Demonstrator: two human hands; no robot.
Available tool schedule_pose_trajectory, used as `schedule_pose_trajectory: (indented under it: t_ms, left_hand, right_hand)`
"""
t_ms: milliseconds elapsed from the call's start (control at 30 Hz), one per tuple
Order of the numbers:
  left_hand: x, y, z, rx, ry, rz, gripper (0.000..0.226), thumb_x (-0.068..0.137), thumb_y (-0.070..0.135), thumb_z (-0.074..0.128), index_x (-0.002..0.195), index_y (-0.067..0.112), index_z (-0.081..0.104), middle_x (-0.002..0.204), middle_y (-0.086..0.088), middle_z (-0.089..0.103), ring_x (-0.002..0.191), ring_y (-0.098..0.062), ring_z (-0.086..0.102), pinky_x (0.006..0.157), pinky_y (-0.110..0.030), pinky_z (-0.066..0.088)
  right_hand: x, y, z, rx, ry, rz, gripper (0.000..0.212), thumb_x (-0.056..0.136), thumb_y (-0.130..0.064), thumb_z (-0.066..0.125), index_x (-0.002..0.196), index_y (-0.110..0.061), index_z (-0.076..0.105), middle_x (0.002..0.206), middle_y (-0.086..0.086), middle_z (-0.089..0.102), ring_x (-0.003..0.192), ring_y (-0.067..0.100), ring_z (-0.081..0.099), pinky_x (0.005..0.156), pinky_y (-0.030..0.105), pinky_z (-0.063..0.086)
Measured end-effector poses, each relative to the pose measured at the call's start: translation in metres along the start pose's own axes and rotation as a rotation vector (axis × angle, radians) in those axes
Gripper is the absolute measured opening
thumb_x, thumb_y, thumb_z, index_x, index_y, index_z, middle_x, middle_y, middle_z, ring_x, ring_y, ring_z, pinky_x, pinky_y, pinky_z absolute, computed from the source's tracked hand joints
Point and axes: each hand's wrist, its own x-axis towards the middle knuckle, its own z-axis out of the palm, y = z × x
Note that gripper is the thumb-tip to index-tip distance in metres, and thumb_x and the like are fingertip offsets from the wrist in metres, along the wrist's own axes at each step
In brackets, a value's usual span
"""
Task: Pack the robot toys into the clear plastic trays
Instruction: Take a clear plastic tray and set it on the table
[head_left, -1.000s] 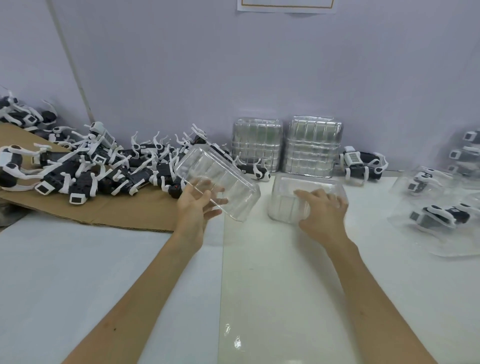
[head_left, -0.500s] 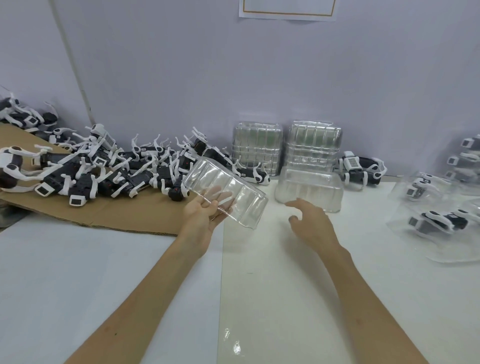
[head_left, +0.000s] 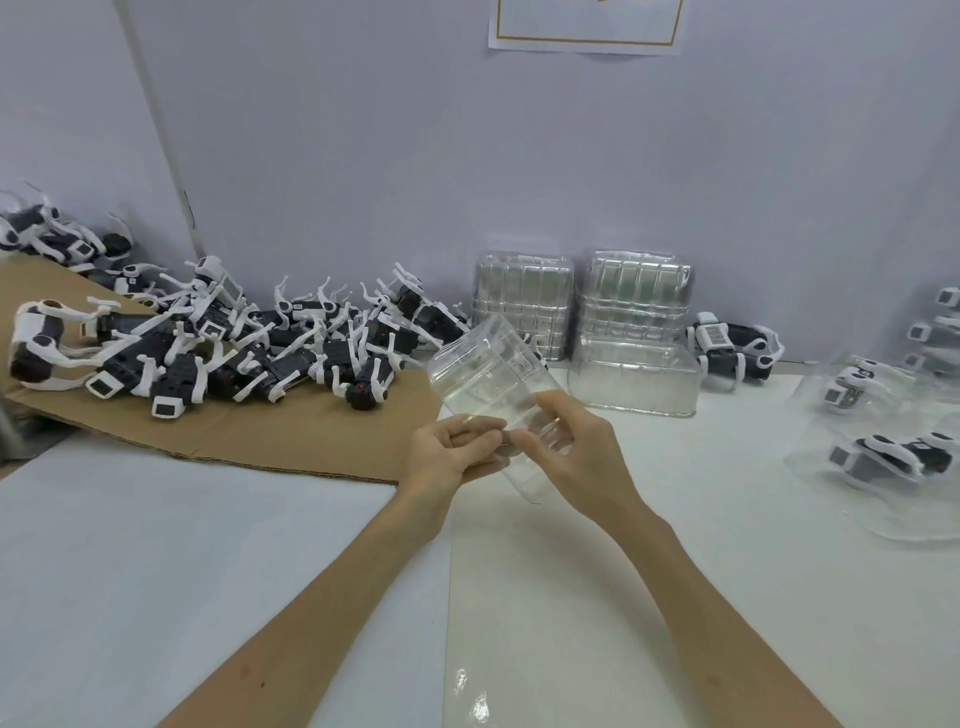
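I hold a clear plastic tray tilted above the white table, between both hands. My left hand pinches its near edge from the left, and my right hand grips the same edge from the right. A second clear tray lies upside down on the table just behind. Several black-and-white robot toys are heaped on brown cardboard at the left. One more robot toy stands near the wall at the right.
Two stacks of clear trays lean against the back wall. Packed trays with robot toys lie at the right edge. A wall closes the back, and a clear sheet lies on the white table.
My right hand left the upside-down tray and came over to the tray held by my left hand. Both hands now hold that tray at its near edge.
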Motion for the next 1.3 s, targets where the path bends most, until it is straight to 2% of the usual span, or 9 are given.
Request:
schedule_pose_trajectory:
  t_ms: [200,500,600,700,800,900,1033,1167,1300]
  left_hand:
    - [-0.002,0.003,0.001,0.055,0.058,0.005,0.007,0.085,0.004,0.073,0.090,0.001,0.069,0.087,-0.015,0.077,0.083,-0.024,0.076,0.069,-0.024,0.059]
    - [-0.004,0.003,0.006,0.101,0.121,0.056,0.015,0.086,0.006,0.075,0.084,0.001,0.062,0.081,-0.012,0.077,0.077,-0.022,0.076,0.060,-0.026,0.059]
    - [-0.004,0.002,0.005,0.097,-0.002,0.059,0.009,0.094,0.012,0.066,0.093,0.004,0.065,0.090,-0.010,0.077,0.087,-0.021,0.075,0.072,-0.028,0.059]
    - [-0.005,-0.002,0.007,0.044,-0.176,-0.012,0.024,0.102,0.017,0.052,0.119,0.005,0.064,0.115,-0.010,0.073,0.109,-0.024,0.070,0.087,-0.031,0.057]
    - [-0.004,-0.003,0.009,-0.005,-0.235,-0.040,0.031,0.104,0.013,0.047,0.130,0.001,0.058,0.126,-0.012,0.069,0.118,-0.025,0.065,0.092,-0.032,0.055]
    - [-0.002,-0.005,0.007,-0.019,-0.163,-0.009,0.025,0.101,0.007,0.051,0.121,-0.003,0.061,0.120,-0.015,0.071,0.113,-0.031,0.067,0.095,-0.038,0.056]
    - [-0.004,-0.001,0.006,-0.016,-0.084,0.011,0.024,0.083,0.017,0.067,0.101,0.001,0.068,0.102,-0.017,0.075,0.094,-0.031,0.074,0.077,-0.031,0.059]
    - [-0.002,0.001,0.001,0.026,-0.021,0.019,0.020,0.081,0.014,0.071,0.095,-0.001,0.070,0.096,-0.019,0.076,0.087,-0.032,0.075,0.070,-0.030,0.059]
    - [-0.003,0.002,0.003,0.063,0.027,0.003,0.007,0.085,0.005,0.071,0.088,-0.001,0.070,0.089,-0.017,0.076,0.078,-0.029,0.076,0.064,-0.029,0.059]
  right_hand:
    - [-0.001,-0.001,0.004,-0.042,-0.003,-0.001,0.028,0.086,-0.026,0.077,0.110,-0.024,0.064,0.083,-0.012,0.068,0.072,0.006,0.065,0.068,0.014,0.048]
    - [-0.001,-0.005,0.004,-0.038,0.045,-0.017,0.029,0.083,-0.026,0.080,0.107,-0.032,0.064,0.089,-0.021,0.070,0.071,0.005,0.067,0.068,0.018,0.052]
    - [-0.002,-0.004,0.004,-0.009,0.065,0.002,0.030,0.083,-0.021,0.081,0.106,-0.032,0.064,0.086,-0.017,0.072,0.070,0.006,0.069,0.068,0.015,0.051]
    - [-0.002,-0.005,0.005,-0.018,0.072,0.041,0.033,0.084,-0.020,0.079,0.114,-0.026,0.068,0.084,-0.011,0.074,0.073,0.009,0.068,0.073,0.017,0.051]
    - [-0.002,-0.007,0.005,0.003,0.069,0.069,0.036,0.086,-0.017,0.077,0.120,-0.021,0.068,0.085,-0.020,0.072,0.076,0.003,0.068,0.074,0.010,0.046]
    - [-0.002,-0.008,0.006,0.049,0.066,0.069,0.035,0.086,-0.015,0.077,0.118,-0.023,0.067,0.080,-0.029,0.070,0.073,-0.003,0.067,0.071,0.006,0.045]
    - [-0.002,-0.013,0.007,0.114,0.051,0.088,0.033,0.084,-0.017,0.079,0.109,-0.033,0.065,0.087,-0.015,0.075,0.073,0.003,0.072,0.069,0.011,0.050]
    - [-0.004,-0.016,0.009,0.102,0.034,0.107,0.031,0.086,-0.019,0.078,0.115,-0.017,0.068,0.089,-0.007,0.077,0.074,0.008,0.073,0.070,0.019,0.055]
    - [-0.005,-0.016,0.008,0.067,0.023,0.110,0.030,0.086,-0.018,0.078,0.114,-0.016,0.067,0.087,-0.006,0.076,0.070,0.008,0.073,0.069,0.027,0.057]
